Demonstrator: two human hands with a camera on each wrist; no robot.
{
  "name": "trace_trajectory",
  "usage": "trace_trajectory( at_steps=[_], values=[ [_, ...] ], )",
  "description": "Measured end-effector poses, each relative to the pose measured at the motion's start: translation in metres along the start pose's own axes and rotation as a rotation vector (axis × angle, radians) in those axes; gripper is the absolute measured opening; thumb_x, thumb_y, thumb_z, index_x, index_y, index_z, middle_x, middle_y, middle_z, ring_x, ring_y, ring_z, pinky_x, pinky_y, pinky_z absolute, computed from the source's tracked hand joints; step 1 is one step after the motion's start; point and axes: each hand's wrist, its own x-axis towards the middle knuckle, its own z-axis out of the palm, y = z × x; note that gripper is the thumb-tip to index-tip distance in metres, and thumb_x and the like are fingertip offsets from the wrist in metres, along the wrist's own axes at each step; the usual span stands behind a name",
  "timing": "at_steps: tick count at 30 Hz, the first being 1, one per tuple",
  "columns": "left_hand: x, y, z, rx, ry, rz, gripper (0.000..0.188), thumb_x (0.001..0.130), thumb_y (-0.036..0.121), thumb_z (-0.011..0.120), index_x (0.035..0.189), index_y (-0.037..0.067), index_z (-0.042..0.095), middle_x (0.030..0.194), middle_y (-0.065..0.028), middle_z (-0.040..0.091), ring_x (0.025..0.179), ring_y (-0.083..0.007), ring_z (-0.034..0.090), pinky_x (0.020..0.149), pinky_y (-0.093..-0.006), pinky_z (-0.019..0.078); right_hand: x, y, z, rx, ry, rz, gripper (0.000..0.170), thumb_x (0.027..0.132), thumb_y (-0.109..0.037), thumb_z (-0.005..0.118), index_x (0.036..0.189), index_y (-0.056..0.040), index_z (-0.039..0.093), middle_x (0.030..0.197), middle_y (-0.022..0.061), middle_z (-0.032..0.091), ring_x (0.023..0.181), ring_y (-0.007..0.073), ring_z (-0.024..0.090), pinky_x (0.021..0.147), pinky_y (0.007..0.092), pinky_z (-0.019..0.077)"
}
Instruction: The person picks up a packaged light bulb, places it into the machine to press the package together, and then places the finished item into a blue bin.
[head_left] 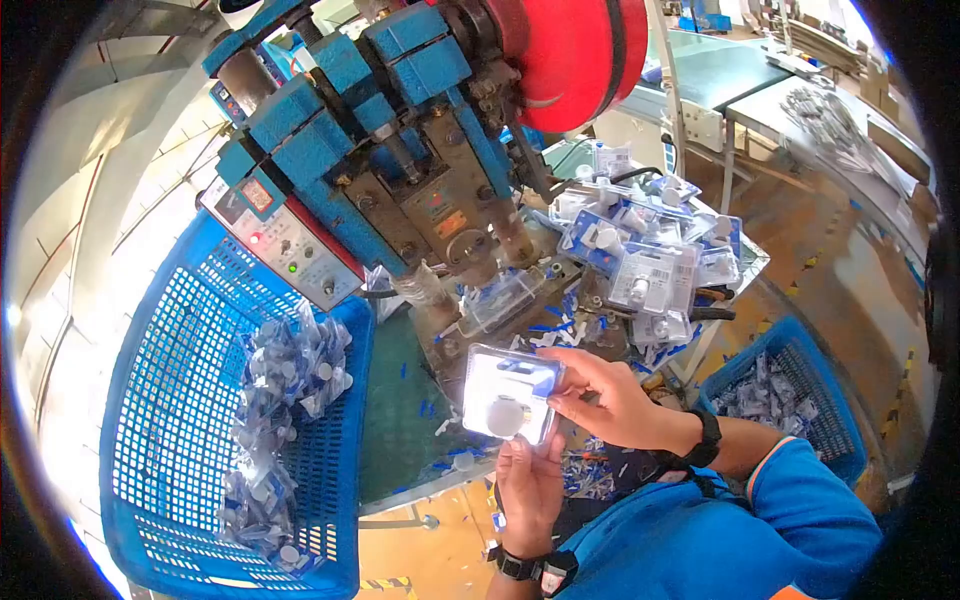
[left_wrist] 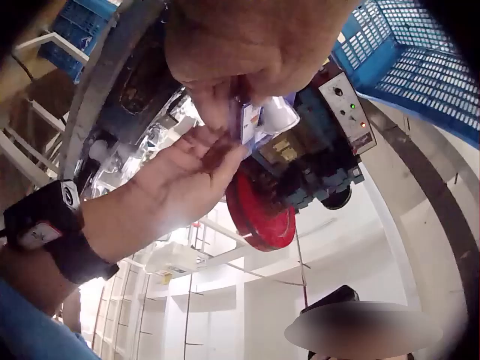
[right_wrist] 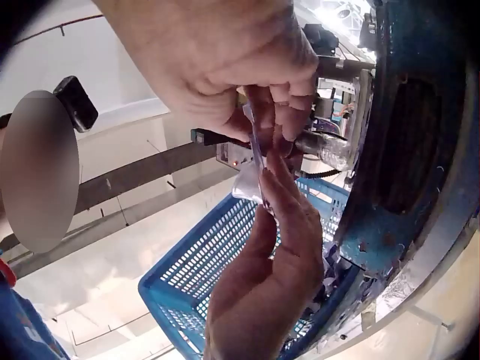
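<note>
A clear plastic blister pack with a blue-printed card and a round white piece inside is held up between both hands, in front of the press. My right hand pinches its right side near the upper corner. From below, my left hand grips the bottom edge between thumb and fingers. Seen edge-on in the right wrist view, the thin pack runs between the fingertips of both hands. In the left wrist view, the left hand looms close and partly covers the pack.
A blue press with a red wheel stands over the worktable. Beside it lies a pile of blister packs. A large blue basket at left holds bagged pieces; a smaller blue basket sits at right. Scraps litter the table.
</note>
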Motion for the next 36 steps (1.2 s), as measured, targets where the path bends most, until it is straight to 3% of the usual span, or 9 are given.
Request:
trace_trajectory(
  at_steps=[5, 6, 8, 12, 13, 17, 23, 29, 36],
  values=[
    [0.001, -0.001, 0.018, 0.737, -0.184, -0.387, 0.027, 0.098, 0.017, 0.06, 0.118, -0.001, 0.062, 0.106, -0.0097, 0.07, 0.098, -0.0212, 0.069, 0.08, -0.0295, 0.055, -0.03, -0.04, -0.061, -0.344, 0.134, -0.086, 0.045, 0.082, -0.005, 0.065, 0.126, -0.0018, 0.058, 0.11, 0.0137, 0.068, 0.091, 0.0204, 0.068, 0.078, 0.0328, 0.0556],
    [-0.001, 0.019, 0.018, 0.948, -0.146, -0.251, 0.025, 0.097, 0.015, 0.061, 0.115, -0.002, 0.064, 0.101, -0.0086, 0.07, 0.092, -0.0185, 0.07, 0.076, -0.0275, 0.054, -0.035, -0.061, -0.084, -0.705, 0.189, -0.12, 0.046, 0.076, 0.0, 0.063, 0.122, -0.0008, 0.061, 0.107, 0.0134, 0.069, 0.094, 0.0199, 0.067, 0.079, 0.0319, 0.0543],
    [-0.003, 0.061, 0.012, 1.165, 0.045, -0.049, 0.021, 0.093, 0.013, 0.065, 0.107, -0.003, 0.067, 0.088, -0.0062, 0.071, 0.075, -0.0126, 0.069, 0.068, -0.0247, 0.052, -0.065, -0.06, -0.14, -0.669, 0.278, 0.305, 0.054, 0.07, 0.006, 0.06, 0.123, 0.0005, 0.06, 0.101, 0.0146, 0.068, 0.086, 0.0216, 0.065, 0.078, 0.0308, 0.0522],
    [0.013, 0.159, -0.069, 1.771, 0.447, 0.574, 0.015, 0.086, 0.01, 0.07, 0.098, 0.001, 0.071, 0.083, -0.0067, 0.071, 0.068, -0.012, 0.063, 0.062, -0.0263, 0.0502, -0.108, -0.021, -0.204, -1.234, 0.17, 0.084, 0.053, 0.074, 0.008, 0.065, 0.125, -0.0009, 0.058, 0.097, 0.014, 0.066, 0.083, 0.0254, 0.066, 0.074, 0.0327, 0.0522],
    [0.013, 0.177, -0.071, 1.854, 0.567, 0.527, 0.013, 0.083, 0.014, 0.07, 0.093, 0.005, 0.072, 0.088, -0.013, 0.07, 0.081, -0.0304, 0.067, 0.074, -0.0376, 0.0526, -0.105, -0.025, -0.203, -1.143, 0.154, 0.16, 0.049, 0.075, 0.008, 0.066, 0.123, -0.0006, 0.059, 0.098, 0.0141, 0.066, 0.083, 0.026, 0.066, 0.074, 0.0329, 0.0524],
    [0.03, 0.243, -0.101, 2.154, 0.823, 0.548, 0.03, 0.075, 0.015, 0.076, 0.102, 0.005, 0.067, 0.098, -0.0134, 0.065, 0.093, -0.0306, 0.063, 0.08, -0.0395, 0.05, -0.063, -0.028, -0.159, -0.837, 0.034, 0.149, 0.035, 0.078, 0.007, 0.066, 0.113, 0.0019, 0.063, 0.098, 0.0146, 0.065, 0.084, 0.0253, 0.066, 0.074, 0.0337, 0.0525],
    [0.11, 0.243, -0.116, 2.516, 0.652, 0.644, 0.042, 0.07, 0.022, 0.082, 0.105, 0.006, 0.065, 0.109, -0.0141, 0.058, 0.106, -0.0336, 0.056, 0.085, -0.0421, 0.0496, -0.019, -0.033, -0.106, -0.872, 0.056, 0.07, 0.027, 0.073, -0.001, 0.072, 0.099, -0.0004, 0.067, 0.091, 0.015, 0.066, 0.083, 0.0316, 0.065, 0.074, 0.0382, 0.0495],
    [0.16, 0.245, -0.172, 2.57, 0.644, 0.803, 0.019, 0.09, 0.018, 0.052, 0.081, 0.007, 0.065, 0.088, -0.011, 0.059, 0.086, -0.0324, 0.062, 0.072, -0.0441, 0.0526, -0.016, -0.047, -0.1, -0.892, 0.03, 0.01, 0.021, 0.072, -0.007, 0.074, 0.093, -0.0038, 0.071, 0.085, 0.0131, 0.068, 0.078, 0.0314, 0.065, 0.071, 0.0396, 0.049],
    [0.052, 0.163, -0.023, 2.276, 0.097, 1.049, 0.021, 0.08, 0.002, 0.064, 0.101, 0.001, 0.068, 0.099, -0.0176, 0.066, 0.09, -0.0364, 0.063, 0.077, -0.0426, 0.0526, 0.002, -0.062, -0.097, -0.586, -0.247, -0.047, 0.035, 0.079, -0.013, 0.077, 0.112, -0.0056, 0.067, 0.103, 0.0115, 0.069, 0.088, 0.0288, 0.066, 0.077, 0.0369, 0.053]
  ],
)
